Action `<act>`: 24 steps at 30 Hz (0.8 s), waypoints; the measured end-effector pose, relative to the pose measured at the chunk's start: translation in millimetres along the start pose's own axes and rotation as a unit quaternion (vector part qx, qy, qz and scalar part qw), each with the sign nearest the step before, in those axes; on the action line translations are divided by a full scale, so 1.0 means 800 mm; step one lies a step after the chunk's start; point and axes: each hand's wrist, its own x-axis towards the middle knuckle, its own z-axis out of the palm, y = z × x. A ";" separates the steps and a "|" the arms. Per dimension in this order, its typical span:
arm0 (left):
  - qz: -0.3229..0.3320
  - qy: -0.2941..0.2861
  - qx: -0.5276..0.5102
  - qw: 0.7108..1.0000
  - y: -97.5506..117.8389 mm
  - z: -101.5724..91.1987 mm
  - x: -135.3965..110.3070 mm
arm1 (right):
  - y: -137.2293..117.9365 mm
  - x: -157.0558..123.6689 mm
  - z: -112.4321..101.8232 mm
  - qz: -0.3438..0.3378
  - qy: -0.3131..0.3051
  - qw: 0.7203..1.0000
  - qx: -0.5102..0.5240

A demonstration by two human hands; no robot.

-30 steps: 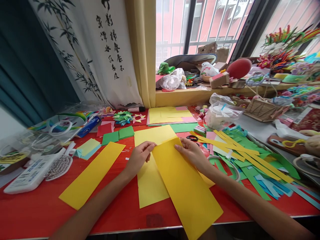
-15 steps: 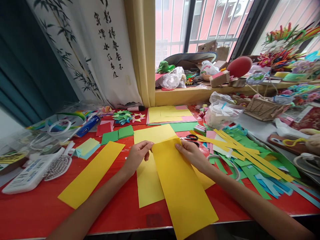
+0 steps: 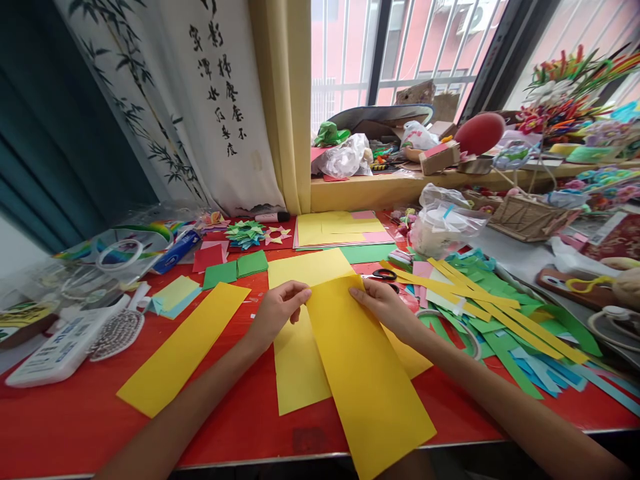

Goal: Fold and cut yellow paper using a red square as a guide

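Observation:
Between my two hands is a long yellow paper sheet (image 3: 373, 373), its near end hanging past the table's front edge. My left hand (image 3: 283, 310) pinches the sheet's top left corner between thumb and fingers. At the top right corner, my right hand (image 3: 383, 303) grips it with the thumb on top. Beneath lies a paler yellow sheet (image 3: 300, 373) on the red table. Another yellow paper strip (image 3: 185, 350) rests flat to the left, beyond my left forearm. Black-handled scissors (image 3: 385, 274) lie just behind my right hand, partly hidden by it.
Green, blue and yellow paper strips (image 3: 515, 333) are heaped on the right, with a tape roll (image 3: 475, 340) beside them. Green squares (image 3: 220, 275), a hairbrush (image 3: 117, 333) and a white bottle (image 3: 65, 347) lie left. A paper stack (image 3: 330, 230) sits at the back.
My left hand has shifted very slightly to the right along with the sheet's top corner. Otherwise nothing has visibly moved.

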 end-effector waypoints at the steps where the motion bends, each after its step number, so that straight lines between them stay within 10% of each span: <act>1: -0.004 -0.004 -0.004 1.000 0.000 0.001 0.000 | 0.000 0.000 0.000 0.000 -0.003 1.000 0.007; 24: 0.017 0.004 -0.022 1.000 -0.009 0.007 -0.001 | -0.011 -0.004 0.003 0.019 0.015 1.000 0.012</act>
